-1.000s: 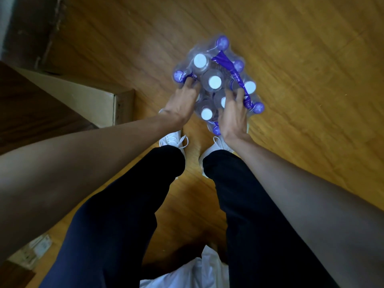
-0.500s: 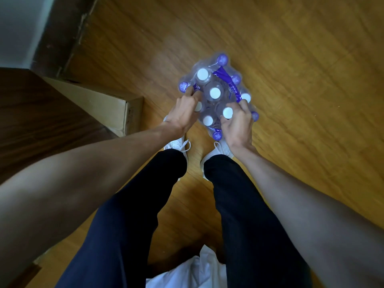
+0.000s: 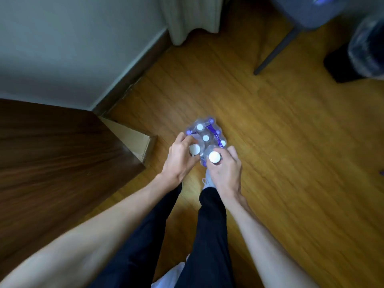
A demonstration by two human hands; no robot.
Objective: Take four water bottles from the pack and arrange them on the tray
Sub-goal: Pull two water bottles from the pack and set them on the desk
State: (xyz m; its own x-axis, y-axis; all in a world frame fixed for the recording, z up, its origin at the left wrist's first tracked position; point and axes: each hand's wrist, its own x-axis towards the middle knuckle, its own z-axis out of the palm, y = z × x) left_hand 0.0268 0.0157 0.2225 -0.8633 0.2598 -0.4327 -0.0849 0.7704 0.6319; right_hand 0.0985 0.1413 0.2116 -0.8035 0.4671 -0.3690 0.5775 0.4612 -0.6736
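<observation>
Both bottles lifted from pack [image 3: 207,132], left hand [image 3: 180,161] gripping one [image 3: 194,150], right hand [image 3: 225,173] another [image 3: 214,157], cardboard box [image 3: 133,138] nearby

A dark wooden worktop [image 3: 52,163] fills the left of the frame, a cardboard box [image 3: 133,140] against its corner. A chair leg [image 3: 274,51] slants across the wood floor [image 3: 291,163] at upper right.

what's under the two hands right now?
The shrink-wrapped bottle pack on the wooden floor. Left hand and right hand each grip a white-capped bottle. Their bodies and the pack's near edge are covered.
</observation>
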